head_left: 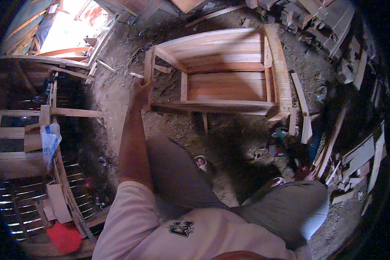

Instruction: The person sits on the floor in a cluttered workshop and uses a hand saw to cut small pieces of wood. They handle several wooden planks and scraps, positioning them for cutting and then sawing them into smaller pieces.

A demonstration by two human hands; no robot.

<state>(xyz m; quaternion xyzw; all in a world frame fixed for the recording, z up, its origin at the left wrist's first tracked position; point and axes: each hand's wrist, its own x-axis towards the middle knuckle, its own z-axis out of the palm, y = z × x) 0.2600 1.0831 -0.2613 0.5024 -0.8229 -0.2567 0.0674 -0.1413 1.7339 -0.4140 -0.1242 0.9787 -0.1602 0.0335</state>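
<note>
Left hand (pixel 141 92) (gripping) on bench frame (pixel 229 73)

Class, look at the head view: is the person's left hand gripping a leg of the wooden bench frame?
Yes: the left hand is wrapped around the upright leg at the near left corner of the wooden bench frame.

Dirt floor (pixel 229 138) strewn with offcut planks (pixel 359 156); bright daylight through an opening (pixel 69 30) at upper left; stacked timber (pixel 320 17) at upper right.

Left hand (pixel 139 92) grips wooden bench frame (pixel 229 73).
</note>
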